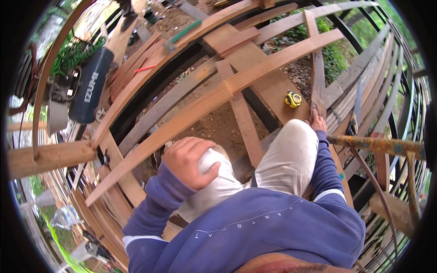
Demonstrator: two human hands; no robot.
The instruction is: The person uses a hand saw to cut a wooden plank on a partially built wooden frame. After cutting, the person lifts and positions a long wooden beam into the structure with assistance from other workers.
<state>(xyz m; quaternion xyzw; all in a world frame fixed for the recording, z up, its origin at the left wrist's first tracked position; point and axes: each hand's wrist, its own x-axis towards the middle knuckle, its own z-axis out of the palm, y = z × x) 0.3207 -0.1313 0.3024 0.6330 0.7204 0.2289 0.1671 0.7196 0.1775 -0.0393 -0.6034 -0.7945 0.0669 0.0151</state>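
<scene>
Sitting with left hand (187,161) over the pale-trousered left knee (212,160), right hand (317,122) at a weathered brown wooden plank (317,75)

Left hand: fingers loosely bent, thumb apart, nothing visible in grip; probably just parked on the knee. Right hand: fingers reach past the pale-trousered right knee (298,134) to the near end of the weathered plank, seemingly touching, likely for support. Can't tell if it grips.

Yellow-and-black tape measure (292,99) sits on a wide flat brown board (272,92), near the right edge toward the near end; likely kept there for easy reach, beside the right hand but apart from it. Long reddish-brown wooden plank (182,119) lies slantwise across the wide board's edges, over a shorter brown wooden plank (244,123); the crossing pieces presumably hold it up.

Hidden: left palm, and whether it presses the knee; right palm and thumb, unclear. Tape blade not made out. Wide board's middle covered by the long plank. Dark-trousered leg (127,7) of another person cut off at top.
</scene>
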